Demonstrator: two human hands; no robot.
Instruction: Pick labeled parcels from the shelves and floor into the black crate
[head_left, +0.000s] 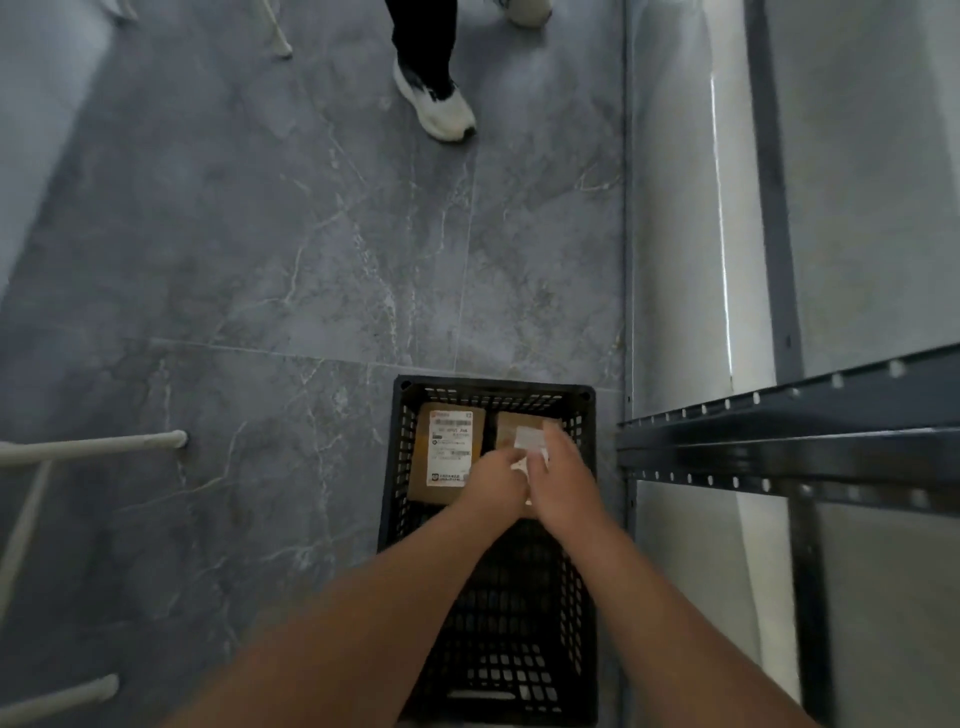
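A black perforated crate (400, 499) stands on the grey floor beside the shelf. At its far end lies a brown parcel (448, 457) with a white label, face up. To its right sits a second brown labeled parcel (511, 434), partly hidden by my hands. My left hand (496, 480) and my right hand (561, 483) are both inside the crate, closed around the near end of that second parcel. The near half of the crate shows only its mesh bottom.
A dark metal shelf frame (779, 447) with steel shelf boards stands right of the crate. Another person's leg and white shoe (441, 104) are on the floor ahead. White tubular legs (104, 444) of some furniture stick out at left.
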